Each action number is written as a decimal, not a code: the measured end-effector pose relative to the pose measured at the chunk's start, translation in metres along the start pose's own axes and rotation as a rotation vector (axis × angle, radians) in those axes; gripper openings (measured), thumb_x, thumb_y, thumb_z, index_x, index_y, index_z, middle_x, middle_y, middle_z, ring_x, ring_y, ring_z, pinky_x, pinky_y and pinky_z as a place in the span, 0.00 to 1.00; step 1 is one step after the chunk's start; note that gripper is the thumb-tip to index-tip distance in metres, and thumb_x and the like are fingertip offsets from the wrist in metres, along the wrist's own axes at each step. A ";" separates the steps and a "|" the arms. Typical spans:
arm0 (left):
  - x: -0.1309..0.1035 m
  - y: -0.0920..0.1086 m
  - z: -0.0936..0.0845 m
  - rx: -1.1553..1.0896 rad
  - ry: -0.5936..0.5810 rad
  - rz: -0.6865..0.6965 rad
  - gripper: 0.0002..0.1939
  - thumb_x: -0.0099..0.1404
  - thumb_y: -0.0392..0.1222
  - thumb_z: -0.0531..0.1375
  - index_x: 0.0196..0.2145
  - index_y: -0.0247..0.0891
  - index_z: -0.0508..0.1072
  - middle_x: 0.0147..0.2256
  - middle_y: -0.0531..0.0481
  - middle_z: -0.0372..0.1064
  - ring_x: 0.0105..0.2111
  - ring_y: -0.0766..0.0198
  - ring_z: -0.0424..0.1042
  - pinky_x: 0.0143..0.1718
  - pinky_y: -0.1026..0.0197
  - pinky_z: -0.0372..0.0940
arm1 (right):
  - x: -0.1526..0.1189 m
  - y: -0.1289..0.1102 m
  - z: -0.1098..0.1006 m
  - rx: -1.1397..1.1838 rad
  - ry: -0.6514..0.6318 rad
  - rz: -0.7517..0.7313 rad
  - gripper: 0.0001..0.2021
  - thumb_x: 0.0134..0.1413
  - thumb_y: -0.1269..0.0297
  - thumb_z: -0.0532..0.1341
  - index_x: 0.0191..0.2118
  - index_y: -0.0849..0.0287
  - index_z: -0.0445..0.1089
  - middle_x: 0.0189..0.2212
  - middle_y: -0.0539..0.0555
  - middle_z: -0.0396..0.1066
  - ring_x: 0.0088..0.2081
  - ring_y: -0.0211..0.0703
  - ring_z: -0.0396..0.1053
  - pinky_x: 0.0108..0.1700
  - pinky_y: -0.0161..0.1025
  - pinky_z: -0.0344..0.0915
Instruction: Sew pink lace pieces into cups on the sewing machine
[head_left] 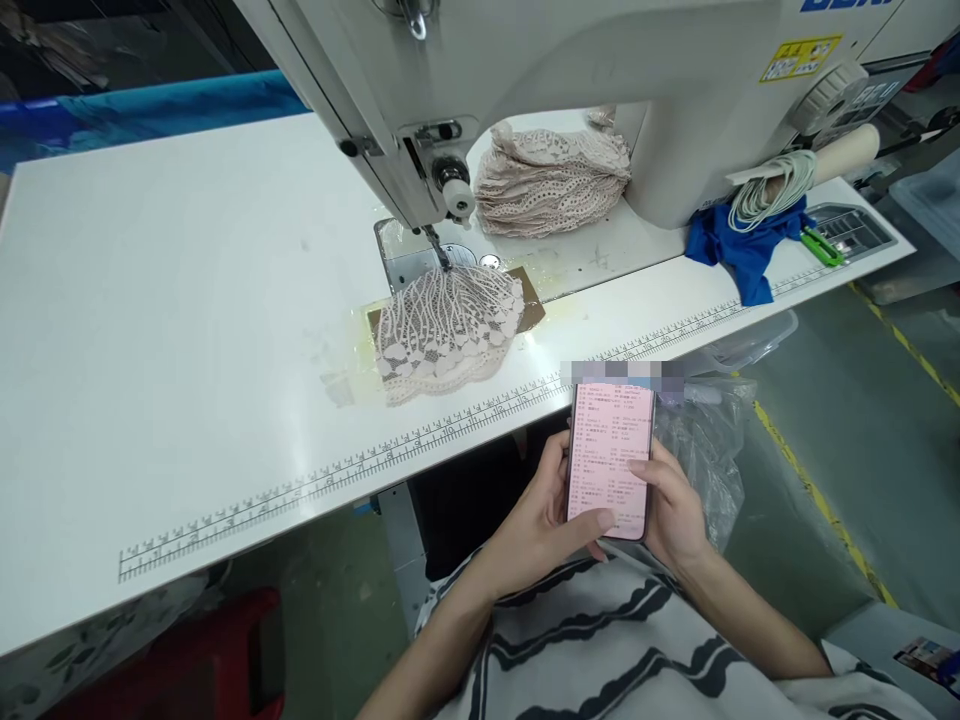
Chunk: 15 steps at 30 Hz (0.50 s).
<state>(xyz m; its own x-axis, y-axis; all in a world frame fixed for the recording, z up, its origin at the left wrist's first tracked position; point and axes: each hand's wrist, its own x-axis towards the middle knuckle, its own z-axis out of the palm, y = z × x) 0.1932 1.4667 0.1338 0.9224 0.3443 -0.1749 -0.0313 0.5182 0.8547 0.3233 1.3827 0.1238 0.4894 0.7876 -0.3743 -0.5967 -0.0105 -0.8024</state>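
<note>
A phone (pixel 609 450) with a pink screen full of small text is held upright in both hands, above the lap. My left hand (pixel 544 520) wraps its left side, thumb lying on the lower screen. Around the right edge curl the fingers of my right hand (pixel 675 505), its thumb over the middle of the screen. On the table, a piece of beige lace (pixel 450 330) lies under the needle area of the white sewing machine (pixel 570 60). A bundle of similar lace (pixel 555 180) rests behind it, under the machine's arm.
The white table (pixel 187 330) carries a printed ruler along its front edge. Blue cloth (pixel 739 245), a coil of cord (pixel 772 190) and a green cutter (pixel 822 246) lie at the right. A clear plastic bag (pixel 705 450) hangs below the edge. A red stool (pixel 225 660) stands lower left.
</note>
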 end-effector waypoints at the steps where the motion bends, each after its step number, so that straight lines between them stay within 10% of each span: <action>1: 0.000 0.000 0.000 -0.001 0.000 0.000 0.31 0.63 0.44 0.64 0.57 0.47 0.50 0.53 0.44 0.59 0.43 0.60 0.69 0.29 0.65 0.72 | 0.000 0.000 0.000 -0.001 -0.007 0.002 0.13 0.43 0.61 0.64 0.38 0.56 0.73 0.35 0.54 0.76 0.36 0.49 0.71 0.36 0.42 0.68; 15: -0.001 0.003 -0.001 -0.027 0.015 0.016 0.30 0.63 0.43 0.64 0.56 0.47 0.52 0.50 0.46 0.60 0.40 0.62 0.68 0.28 0.66 0.72 | -0.001 -0.003 -0.002 -0.030 -0.144 0.044 0.19 0.39 0.69 0.61 0.43 0.54 0.70 0.35 0.53 0.76 0.34 0.50 0.72 0.30 0.42 0.69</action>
<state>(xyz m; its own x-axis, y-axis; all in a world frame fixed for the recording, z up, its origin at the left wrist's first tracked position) 0.1912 1.4686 0.1356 0.9160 0.3639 -0.1689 -0.0562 0.5331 0.8442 0.3258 1.3803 0.1257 0.3655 0.8662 -0.3407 -0.5956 -0.0636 -0.8007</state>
